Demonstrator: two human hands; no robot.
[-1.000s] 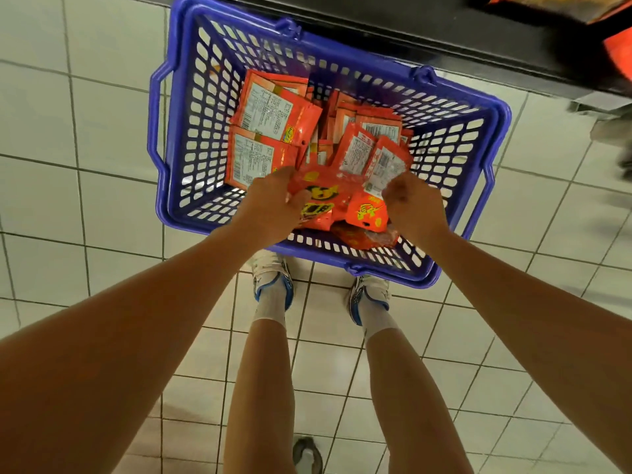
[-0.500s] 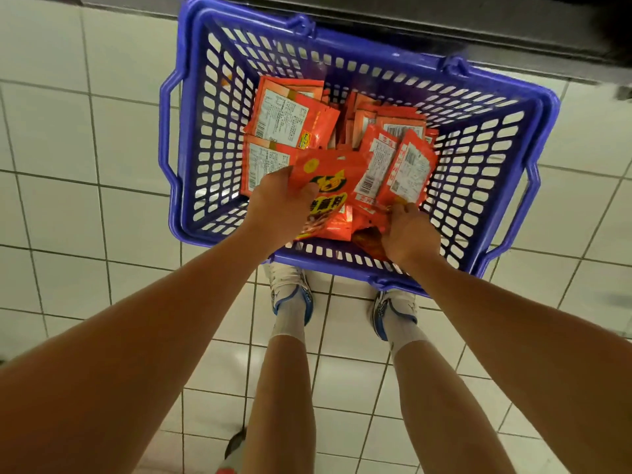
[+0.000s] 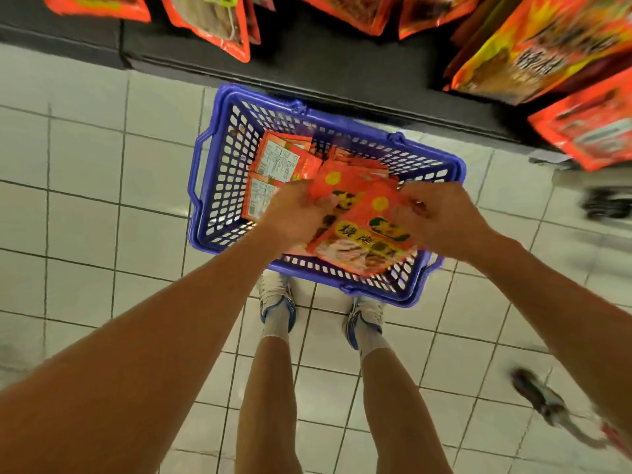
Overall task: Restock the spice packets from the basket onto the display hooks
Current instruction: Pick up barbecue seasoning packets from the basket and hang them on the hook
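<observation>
Head view looks down at a blue basket on the tiled floor, close to the dark shelf base. Both hands hold a small bunch of orange spice packets just above the basket's near edge. The left hand grips the bunch on its left side and the right hand pinches its upper right corner. More packets lie flat at the basket's far left corner. These packets look thin, light, bendy and a bit slippery, so they may fan out. Hold each near its top edge, where the hook hole likely sits. Bigger orange bags hang above.
</observation>
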